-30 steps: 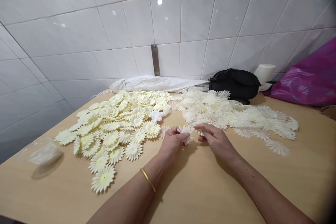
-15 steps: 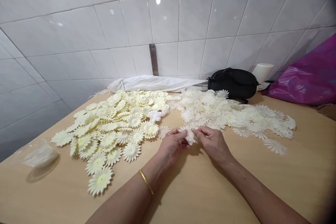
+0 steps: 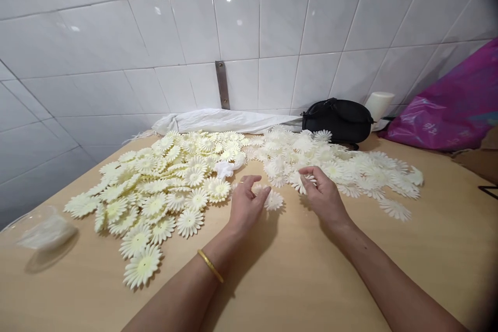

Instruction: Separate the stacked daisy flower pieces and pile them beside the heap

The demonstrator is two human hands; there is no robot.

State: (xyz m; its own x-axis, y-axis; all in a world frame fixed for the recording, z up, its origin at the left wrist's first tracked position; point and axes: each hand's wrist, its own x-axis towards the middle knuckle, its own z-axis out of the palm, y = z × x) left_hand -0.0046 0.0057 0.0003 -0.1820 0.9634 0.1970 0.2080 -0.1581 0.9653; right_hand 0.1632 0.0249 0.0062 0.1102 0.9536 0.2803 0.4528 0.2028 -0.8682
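My right hand (image 3: 324, 196) pinches a white petal flower piece (image 3: 298, 183) between thumb and fingers, at the front edge of a pile of white flower pieces (image 3: 334, 158). To its left, my left hand (image 3: 248, 202) is open, thumb and index finger apart. Another white flower piece (image 3: 274, 201) lies just right of my left thumb, partly hidden by it. Left of my hands spreads a pile of pale yellow flower pieces (image 3: 155, 187). A crumpled white piece (image 3: 224, 168) rests at the right edge of that pile.
Along the tiled wall lie a white cloth (image 3: 225, 121), a black case (image 3: 337, 121) and a white bottle (image 3: 379, 106). A purple bag (image 3: 439, 109) is at the back right. A clear bag (image 3: 46, 231) sits on the table (image 3: 303, 280) at far left.
My hands have moved apart. The left has opened and let go of the white material; the right has moved to the white pile and taken a flower piece. The view has shifted slightly.
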